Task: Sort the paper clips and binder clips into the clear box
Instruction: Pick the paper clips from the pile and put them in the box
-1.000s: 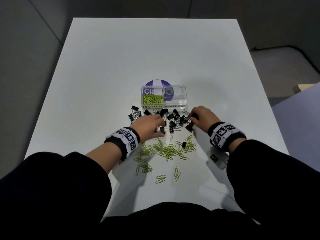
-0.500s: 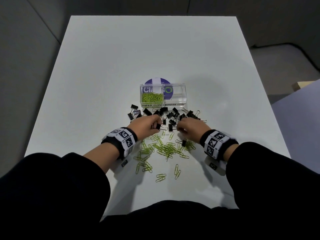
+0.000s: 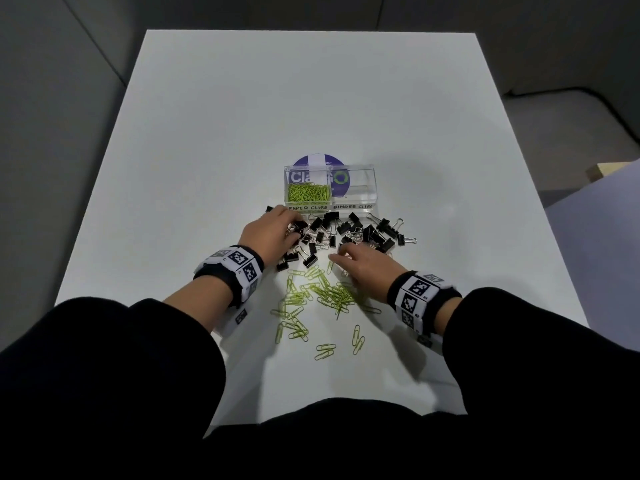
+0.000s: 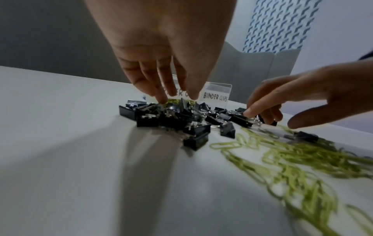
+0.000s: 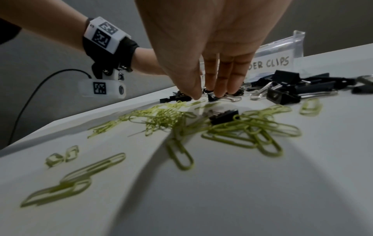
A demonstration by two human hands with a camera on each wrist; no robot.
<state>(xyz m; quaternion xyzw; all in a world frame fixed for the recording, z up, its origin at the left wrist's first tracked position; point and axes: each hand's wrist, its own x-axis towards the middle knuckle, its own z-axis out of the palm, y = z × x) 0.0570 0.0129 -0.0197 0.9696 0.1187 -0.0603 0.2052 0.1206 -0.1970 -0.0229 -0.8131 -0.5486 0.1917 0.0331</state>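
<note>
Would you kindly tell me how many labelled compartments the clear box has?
2. The left compartment, labelled PAPER CLIPS, holds green paper clips. The right compartment, labelled BINDER CLIPS, shows no clips inside. No further compartment seems hidden.

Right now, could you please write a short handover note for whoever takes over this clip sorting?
Left hand: fingers straight, tips down on the black binder clips, gripping nothing.
Right hand: fingers extended, tips down at the near edge of the same pile, holding nothing.
Clear box: paper clip compartment partly filled with green clips; binder clip compartment looks empty.
Left: all binder clips, plus the loose green paper clips on the table.
</note>
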